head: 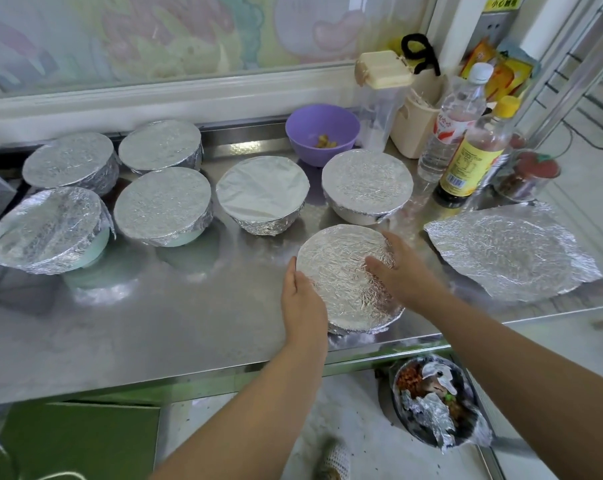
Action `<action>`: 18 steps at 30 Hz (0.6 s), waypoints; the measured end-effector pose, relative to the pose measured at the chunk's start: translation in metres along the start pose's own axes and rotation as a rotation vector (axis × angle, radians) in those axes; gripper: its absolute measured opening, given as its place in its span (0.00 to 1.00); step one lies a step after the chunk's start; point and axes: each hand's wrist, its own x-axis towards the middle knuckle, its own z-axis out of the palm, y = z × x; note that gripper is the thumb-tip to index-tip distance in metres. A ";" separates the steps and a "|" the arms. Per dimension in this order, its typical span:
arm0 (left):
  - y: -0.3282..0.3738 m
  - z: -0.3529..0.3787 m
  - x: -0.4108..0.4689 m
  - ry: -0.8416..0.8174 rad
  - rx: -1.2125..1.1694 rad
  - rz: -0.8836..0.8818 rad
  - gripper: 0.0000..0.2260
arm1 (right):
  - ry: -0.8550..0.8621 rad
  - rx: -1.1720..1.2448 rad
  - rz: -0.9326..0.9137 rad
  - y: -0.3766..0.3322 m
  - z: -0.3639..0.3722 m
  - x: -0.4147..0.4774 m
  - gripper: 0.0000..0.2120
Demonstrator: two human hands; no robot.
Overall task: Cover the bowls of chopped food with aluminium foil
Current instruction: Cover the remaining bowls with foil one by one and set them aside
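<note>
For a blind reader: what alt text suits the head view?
A left hand presses the side and a right hand grips the rim of a foil-covered bowl on a steel counter. Six more covered bowls, an uncovered purple bowl and a loose foil sheet sit nearby.

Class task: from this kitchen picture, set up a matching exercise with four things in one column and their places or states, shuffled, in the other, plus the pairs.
1 purple bowl
2 loose foil sheet
3 front bowl
4 dark bin

A flat on the counter, far right
B between left hand and right hand
C uncovered, at the back
D below the counter, holding crumpled foil

Pairs: 1-C, 2-A, 3-B, 4-D
</note>
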 end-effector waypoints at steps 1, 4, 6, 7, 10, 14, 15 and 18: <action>0.000 0.002 0.002 0.018 -0.042 -0.011 0.17 | -0.003 0.026 0.008 0.001 0.000 0.000 0.31; 0.005 0.010 0.001 0.080 -0.132 -0.054 0.17 | -0.017 0.078 0.023 0.003 0.001 -0.003 0.31; 0.008 0.015 0.001 0.113 -0.163 -0.086 0.17 | -0.024 0.107 0.032 0.002 0.002 -0.004 0.31; 0.008 0.016 0.003 0.128 -0.171 -0.099 0.17 | -0.026 0.114 0.037 0.002 0.002 -0.005 0.31; 0.010 0.017 0.001 0.136 -0.199 -0.108 0.17 | -0.029 0.111 0.040 0.001 0.002 -0.006 0.31; 0.012 0.015 0.003 0.118 -0.229 -0.133 0.16 | -0.028 0.088 0.057 0.001 0.002 -0.006 0.35; 0.017 0.013 0.003 0.091 -0.227 -0.149 0.15 | -0.031 0.079 0.072 0.003 0.001 -0.005 0.37; 0.030 0.004 0.006 0.005 -0.163 -0.132 0.10 | -0.004 -0.029 0.082 0.005 -0.004 -0.003 0.43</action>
